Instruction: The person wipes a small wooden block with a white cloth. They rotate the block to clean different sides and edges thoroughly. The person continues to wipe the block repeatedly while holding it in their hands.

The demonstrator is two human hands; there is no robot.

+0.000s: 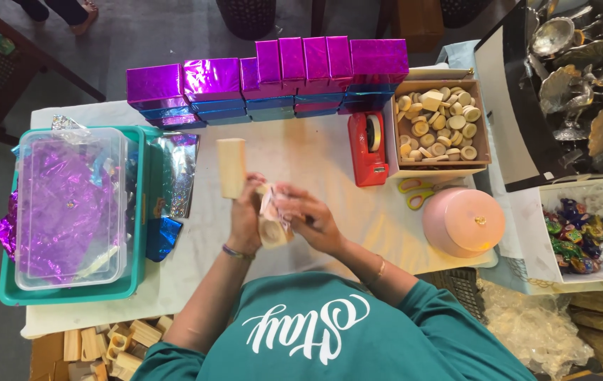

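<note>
Near frame centre, just below middle: left hand (246, 220) and right hand (308, 217) both closed around a small pale wooden block (272, 227) half-wrapped in crinkled pinkish foil, held above the white-covered bench (301, 152). Best kept tight, foil pulled smooth against the wood, edges folded flat, thumbs pinning each crease. Just up-left, touching the left fingers, a tall plain wooden block (231, 167) standing upright. Further right, red tape dispenser (367, 147), yellow-handled scissors (414, 191), cardboard box of round wooden discs (437, 123), pink round lidded tin (463, 221). Across the top, a row of purple and blue foil-wrapped boxes (266, 81). Left, clear plastic tub of purple foil sheets (68, 204) in a teal tray (142, 212).
</note>
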